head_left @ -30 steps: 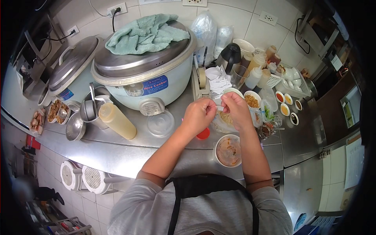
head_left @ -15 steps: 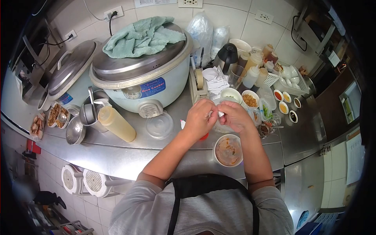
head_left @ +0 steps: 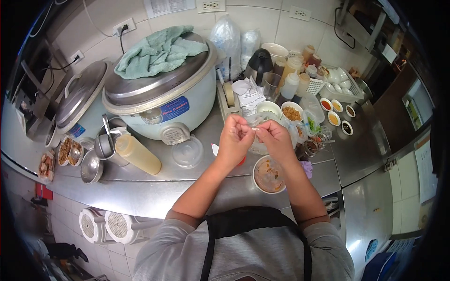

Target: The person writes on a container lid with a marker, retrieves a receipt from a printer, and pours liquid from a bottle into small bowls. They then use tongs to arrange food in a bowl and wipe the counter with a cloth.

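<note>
My left hand [head_left: 236,142] and my right hand [head_left: 276,143] meet over the steel counter, thumbs and forefingers pinched together. Between the fingertips shows a small white strip [head_left: 255,129], too small to name more closely. Just below and behind the hands lies a clear plastic bag [head_left: 257,148], partly covered by them. A white bowl [head_left: 268,188] of reddish food under a clear lid stands near my right forearm. Something red peeks out beside my left wrist, mostly hidden.
A rice cooker [head_left: 154,100] with a green towel [head_left: 157,51] on its lid stands at back left. Nearer are a squeeze bottle [head_left: 138,154] and a clear lid [head_left: 187,152]. Bowls of toppings [head_left: 291,112], sauce bottles [head_left: 290,84] and small sauce dishes [head_left: 333,118] stand at right.
The view has shifted slightly. My fingers have gone from curled close together to a fingertip pinch, with the hands a little more apart. A lilac item beside my right forearm has come into sight.
</note>
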The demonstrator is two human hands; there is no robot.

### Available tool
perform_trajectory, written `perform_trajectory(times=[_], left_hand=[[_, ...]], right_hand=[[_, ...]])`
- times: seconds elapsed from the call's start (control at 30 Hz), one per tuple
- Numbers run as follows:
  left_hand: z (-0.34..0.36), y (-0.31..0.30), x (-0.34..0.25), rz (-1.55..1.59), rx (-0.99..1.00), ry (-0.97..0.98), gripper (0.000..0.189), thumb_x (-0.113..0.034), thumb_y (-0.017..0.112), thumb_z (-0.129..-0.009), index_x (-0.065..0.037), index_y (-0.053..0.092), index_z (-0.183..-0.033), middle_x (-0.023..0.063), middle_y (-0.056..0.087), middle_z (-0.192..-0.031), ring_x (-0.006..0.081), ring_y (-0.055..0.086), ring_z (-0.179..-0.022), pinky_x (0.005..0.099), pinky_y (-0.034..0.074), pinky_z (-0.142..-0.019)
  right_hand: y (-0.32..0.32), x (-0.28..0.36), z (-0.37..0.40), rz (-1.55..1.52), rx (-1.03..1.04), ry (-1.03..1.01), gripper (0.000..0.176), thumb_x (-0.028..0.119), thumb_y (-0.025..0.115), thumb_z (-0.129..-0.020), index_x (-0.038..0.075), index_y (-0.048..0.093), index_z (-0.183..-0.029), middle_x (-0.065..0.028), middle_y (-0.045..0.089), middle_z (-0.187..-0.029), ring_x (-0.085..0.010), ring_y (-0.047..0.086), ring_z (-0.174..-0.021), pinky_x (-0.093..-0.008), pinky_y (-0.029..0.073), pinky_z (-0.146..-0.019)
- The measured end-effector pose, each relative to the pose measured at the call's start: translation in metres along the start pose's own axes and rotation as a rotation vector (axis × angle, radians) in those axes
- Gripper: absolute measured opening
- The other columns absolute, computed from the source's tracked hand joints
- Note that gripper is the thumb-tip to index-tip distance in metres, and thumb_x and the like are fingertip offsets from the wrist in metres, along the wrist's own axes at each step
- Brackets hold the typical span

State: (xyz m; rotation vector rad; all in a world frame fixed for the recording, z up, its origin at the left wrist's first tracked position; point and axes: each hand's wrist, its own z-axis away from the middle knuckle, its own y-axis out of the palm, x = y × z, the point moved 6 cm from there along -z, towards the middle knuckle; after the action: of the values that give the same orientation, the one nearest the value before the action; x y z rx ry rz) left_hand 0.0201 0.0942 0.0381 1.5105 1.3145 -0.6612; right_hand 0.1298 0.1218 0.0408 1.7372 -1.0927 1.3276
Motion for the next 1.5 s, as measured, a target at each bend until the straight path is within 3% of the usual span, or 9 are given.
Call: perform_trajectory(times=[0.3, 0.47, 0.6, 0.7, 0.83, 0.97, 1.1, 1.3, 1.5], left_hand=[[0.012, 0.030, 0.030, -0.059, 0.225, -0.315, 0.002, -0.006, 0.052, -0.076, -0.003, 0.051, -0.076, -0.0013, 0.050, -0.064, 0.0051, 0.046, -0.056, 0.0181, 0.038, -0.051], [0.027, 0.055, 0.034, -0.093, 0.236, -0.272, 0.004, -0.007, 0.052, -0.076, -0.006, 0.049, -0.073, -0.0006, 0.050, -0.062, 0.0060, 0.045, -0.054, 0.0182, 0.035, -0.049], [0.049, 0.099, 0.046, -0.004, 0.349, -0.419, 0.005, -0.009, 0.052, -0.077, -0.006, 0.048, -0.075, 0.0010, 0.050, -0.064, 0.0072, 0.046, -0.053, 0.0181, 0.036, -0.049], [0.072, 0.144, 0.059, 0.209, 0.465, -0.547, 0.007, -0.008, 0.052, -0.077, -0.003, 0.047, -0.076, 0.0045, 0.051, -0.063, 0.0090, 0.048, -0.053, 0.0174, 0.036, -0.049], [0.107, 0.210, 0.082, 0.231, 0.652, -0.599, 0.014, -0.015, 0.054, -0.078, -0.003, 0.048, -0.081, 0.0059, 0.053, -0.069, 0.0107, 0.050, -0.059, 0.0186, 0.037, -0.053], [0.154, 0.302, 0.092, 0.232, 0.808, -0.626, 0.022, -0.018, 0.054, -0.078, -0.006, 0.047, -0.095, 0.0048, 0.055, -0.085, 0.0100, 0.050, -0.066, 0.0194, 0.036, -0.057], [0.203, 0.386, 0.147, 0.066, 0.864, -0.722, 0.016, -0.015, 0.049, -0.081, -0.006, 0.047, -0.094, 0.0051, 0.054, -0.085, 0.0088, 0.050, -0.066, 0.0185, 0.036, -0.056], [0.281, 0.518, 0.237, -0.295, 0.859, -0.697, 0.016, -0.012, 0.048, -0.080, -0.004, 0.048, -0.094, 0.0025, 0.051, -0.081, 0.0075, 0.048, -0.067, 0.0179, 0.037, -0.058], [0.360, 0.678, 0.263, -0.371, 1.211, -0.350, 0.022, -0.008, 0.052, -0.074, -0.002, 0.048, -0.095, 0.0064, 0.048, -0.088, 0.0130, 0.046, -0.082, 0.0222, 0.038, -0.071]], right_hand=[[-0.034, -0.016, 0.040, -0.123, -0.086, 0.286, 0.010, 0.012, 0.052, -0.078, 0.002, 0.053, -0.077, 0.0000, 0.052, -0.067, -0.0043, 0.046, -0.058, -0.0189, 0.038, -0.050], [-0.053, -0.009, 0.075, -0.113, -0.174, 0.062, 0.008, 0.010, 0.052, -0.078, 0.003, 0.052, -0.082, -0.0004, 0.054, -0.074, -0.0055, 0.049, -0.066, -0.0199, 0.041, -0.059], [-0.092, 0.024, 0.112, 0.305, -0.241, -0.130, 0.008, 0.008, 0.053, -0.076, 0.002, 0.051, -0.080, -0.0010, 0.055, -0.072, -0.0041, 0.049, -0.065, -0.0198, 0.041, -0.057], [-0.122, 0.028, 0.150, 0.118, -0.309, -0.101, 0.005, 0.006, 0.053, -0.074, 0.002, 0.051, -0.076, -0.0019, 0.055, -0.069, -0.0044, 0.049, -0.062, -0.0207, 0.041, -0.054], [-0.173, 0.045, 0.214, 0.300, -0.450, -0.028, 0.002, 0.004, 0.053, -0.071, 0.004, 0.050, -0.071, -0.0032, 0.053, -0.066, -0.0101, 0.051, -0.059, -0.0234, 0.040, -0.050], [-0.251, 0.094, 0.313, 0.760, -0.743, -0.210, 0.006, 0.005, 0.054, -0.067, 0.007, 0.050, -0.070, -0.0068, 0.051, -0.065, -0.0219, 0.051, -0.057, -0.0284, 0.041, -0.050], [-0.356, 0.130, 0.456, 1.118, -1.077, -0.246, 0.013, 0.000, 0.056, -0.064, 0.007, 0.049, -0.072, -0.0067, 0.051, -0.066, -0.0218, 0.052, -0.058, -0.0288, 0.042, -0.050], [-0.500, 0.176, 0.686, 1.665, -1.222, 0.141, 0.016, -0.002, 0.053, -0.061, 0.008, 0.049, -0.073, -0.0081, 0.051, -0.075, -0.0260, 0.051, -0.068, -0.0342, 0.041, -0.057], [-0.580, 0.307, 0.914, 2.329, -1.164, 0.483, 0.020, -0.006, 0.050, -0.063, 0.003, 0.049, -0.080, -0.0131, 0.050, -0.079, -0.0294, 0.049, -0.079, -0.0356, 0.041, -0.068]])
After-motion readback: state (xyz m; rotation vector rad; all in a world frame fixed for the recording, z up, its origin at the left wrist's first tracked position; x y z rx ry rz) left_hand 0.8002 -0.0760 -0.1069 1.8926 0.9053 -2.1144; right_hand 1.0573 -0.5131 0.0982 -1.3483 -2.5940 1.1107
